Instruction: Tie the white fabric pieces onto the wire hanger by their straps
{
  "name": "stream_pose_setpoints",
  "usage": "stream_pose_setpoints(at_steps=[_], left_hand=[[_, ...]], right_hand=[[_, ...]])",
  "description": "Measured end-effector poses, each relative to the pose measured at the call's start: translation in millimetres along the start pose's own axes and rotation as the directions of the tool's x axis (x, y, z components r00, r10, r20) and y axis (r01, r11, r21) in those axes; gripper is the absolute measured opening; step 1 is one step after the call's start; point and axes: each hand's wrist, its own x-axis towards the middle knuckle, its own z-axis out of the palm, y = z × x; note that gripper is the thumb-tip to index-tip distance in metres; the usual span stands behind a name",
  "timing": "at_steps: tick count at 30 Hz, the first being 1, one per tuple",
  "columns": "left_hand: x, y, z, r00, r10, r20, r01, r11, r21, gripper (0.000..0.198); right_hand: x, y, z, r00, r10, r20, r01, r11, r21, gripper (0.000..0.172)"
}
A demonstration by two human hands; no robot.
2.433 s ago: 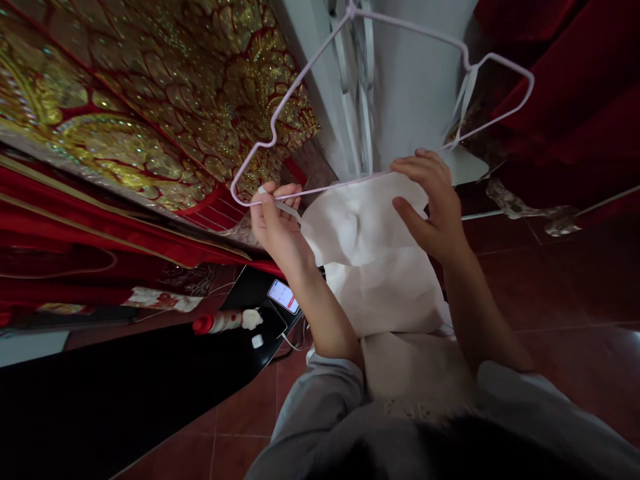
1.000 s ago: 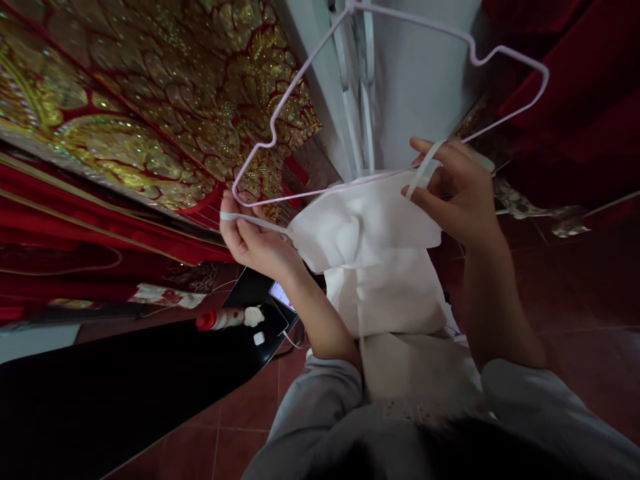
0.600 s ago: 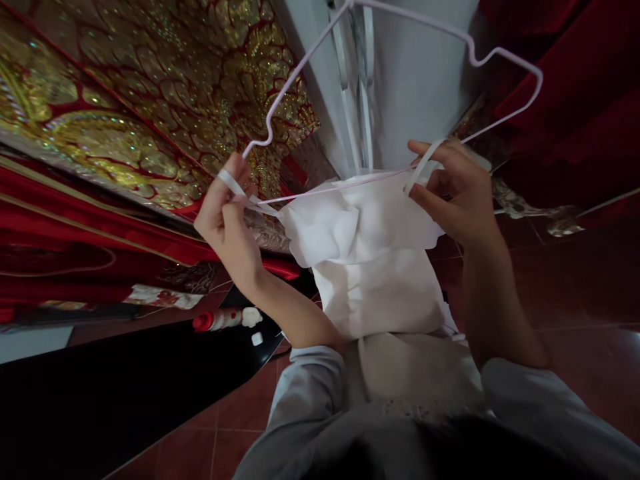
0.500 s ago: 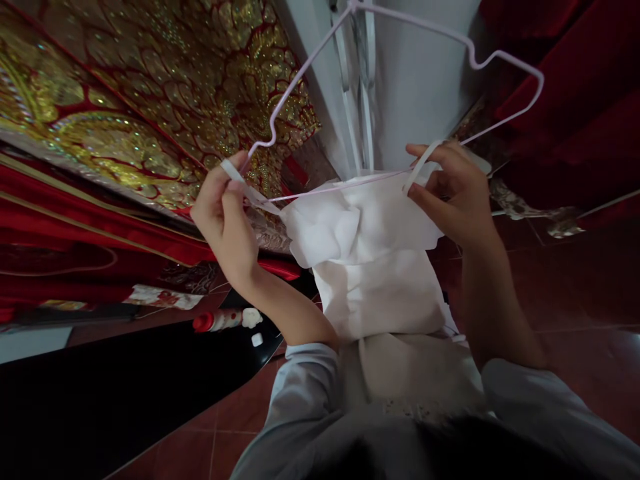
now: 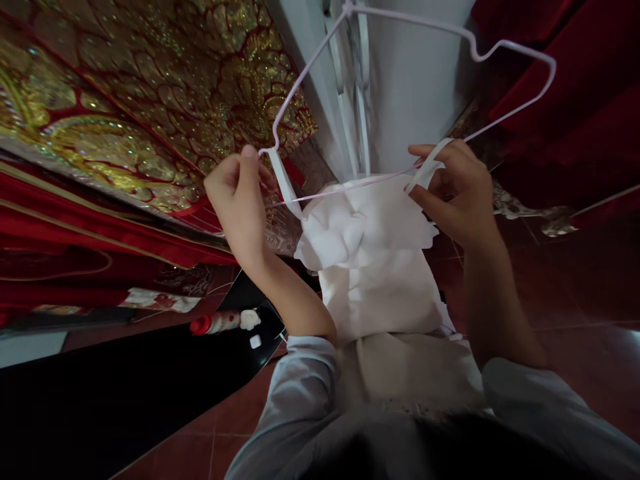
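A pale pink clothes hanger (image 5: pixel 415 18) spans the upper middle, its thin bottom bar running between my hands. My left hand (image 5: pixel 239 203) is closed on the hanger's left end, thumb against fingers. Right beside it, a white shoulder strap (image 5: pixel 284 177) loops over the hanger's left arm. The strap belongs to a white layered garment (image 5: pixel 380 220) that hangs below the bar, down towards my lap. My right hand (image 5: pixel 455 193) holds the other strap (image 5: pixel 429 167), which stretches between its thumb and raised index finger, close to the bar's right part.
Gold-sequined red garments (image 5: pixel 200 80) hang at the left, dark red cloth (image 5: pixel 560 120) at the right. White panels with handles (image 5: pixel 363 87) stand ahead. On a black surface (image 5: pixel 125 387) at the lower left lie a red-capped bottle (image 5: pixel 220 323) and a small white case (image 5: pixel 255 341).
The left strap has passed from my left fingers onto the hanger's left arm. My left hand has shifted slightly right and now grips the hanger end. My right hand has barely moved.
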Motion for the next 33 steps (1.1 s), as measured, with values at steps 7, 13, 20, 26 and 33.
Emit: stream_pose_setpoints(at_steps=[7,13,20,26,33], left_hand=[[-52.9,-44.2,28.0,0.958,-0.221,-0.182,0.104,0.861,-0.498,0.018],[-65.3,-44.0,39.5,0.968,-0.110,-0.227,0.004,0.907,-0.421,0.027],[-56.9,-36.4,29.0,0.965,-0.119,-0.234,0.021,0.923,-0.384,0.018],[-49.5,-38.8,26.8,0.963,-0.091,-0.253,-0.035,0.890,-0.455,0.015],[-53.0,-34.9,27.0,0.960,-0.126,-0.251,-0.005,0.886,-0.464,0.025]], right_hand=[[-2.3,1.3,15.7,0.991,-0.055,-0.123,0.057,0.998,0.008,0.048],[14.1,14.9,3.9,0.792,-0.126,-0.597,0.224,0.970,0.093,0.030],[57.3,29.7,-41.0,0.771,-0.200,-0.605,0.372,0.912,0.172,0.029],[65.0,-6.6,-47.1,0.936,-0.214,-0.280,0.217,0.976,-0.019,0.025],[58.2,-23.1,-38.1,0.971,-0.233,-0.058,0.151,0.781,-0.606,0.074]])
